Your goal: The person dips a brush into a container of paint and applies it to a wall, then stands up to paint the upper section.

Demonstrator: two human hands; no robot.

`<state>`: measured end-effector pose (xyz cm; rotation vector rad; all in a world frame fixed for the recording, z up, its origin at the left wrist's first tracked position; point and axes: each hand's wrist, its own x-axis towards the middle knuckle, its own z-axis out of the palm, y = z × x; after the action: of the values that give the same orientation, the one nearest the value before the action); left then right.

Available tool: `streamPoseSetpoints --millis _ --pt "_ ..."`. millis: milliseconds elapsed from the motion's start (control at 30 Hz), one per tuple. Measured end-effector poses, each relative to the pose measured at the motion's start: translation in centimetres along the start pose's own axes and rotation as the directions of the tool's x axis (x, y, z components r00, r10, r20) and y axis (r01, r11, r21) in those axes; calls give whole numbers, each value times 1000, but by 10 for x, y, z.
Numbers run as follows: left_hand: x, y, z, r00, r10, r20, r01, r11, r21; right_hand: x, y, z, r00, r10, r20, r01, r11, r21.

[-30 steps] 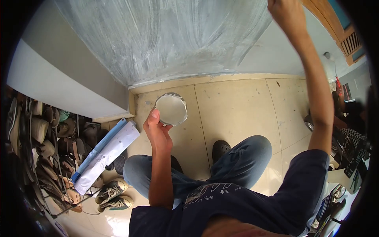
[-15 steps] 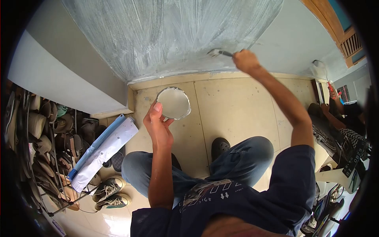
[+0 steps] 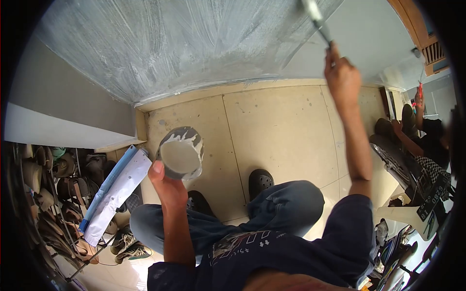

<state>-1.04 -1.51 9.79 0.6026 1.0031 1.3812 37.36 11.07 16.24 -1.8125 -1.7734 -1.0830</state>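
My left hand point(image 3: 171, 190) grips a round cup point(image 3: 186, 133) of off-white paint, its inner wall streaked and its rim smeared. The cup tilts a little over the tiled floor, near my left knee. In my raised right hand point(image 3: 342, 80) is a paintbrush point(image 3: 320, 28) with a dark handle and white bristles, closed in my fingers. The bristles, blurred by motion, overlap the upper part of the grey wall point(image 3: 218, 43), which carries streaky whitish strokes on its left and middle.
Shoes crowd a rack point(image 3: 53, 194) at the left, beside a rolled blue-and-white sheet point(image 3: 114, 196). A wooden-framed door point(image 3: 427, 39) is at upper right. Below it, another person point(image 3: 432, 140) holds a red-handled roller point(image 3: 420, 89) near a parked motorbike point(image 3: 403, 165).
My right hand has swung up and right, carrying the paintbrush higher on the wall. The cup in my left hand has shifted left and down and tilts more; the view has shifted as well.
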Motion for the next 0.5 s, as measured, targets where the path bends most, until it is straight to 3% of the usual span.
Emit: streamPoseSetpoints --millis 133,233,300,333,433,500 --pt "-6 -7 -12 999 40 5 -40 999 27 -94 -52 105 995 80 52 -86 988 125" --pt "-14 -11 -13 999 55 -4 -55 998 -29 -130 -77 121 979 111 171 -137 979 153" --pt "-19 -14 -12 999 33 -22 -33 999 -31 -147 -80 126 929 22 369 -72 990 121" --pt "-19 -16 -12 999 39 -35 -41 998 -52 -154 -78 130 928 27 372 -75 991 115" --pt "-23 -18 -8 998 57 -18 -58 998 -25 -164 -76 136 723 -87 685 -42 985 169" --pt "-23 -16 -5 996 94 -12 -94 996 1 -159 -72 141 718 -105 688 -51 978 203"
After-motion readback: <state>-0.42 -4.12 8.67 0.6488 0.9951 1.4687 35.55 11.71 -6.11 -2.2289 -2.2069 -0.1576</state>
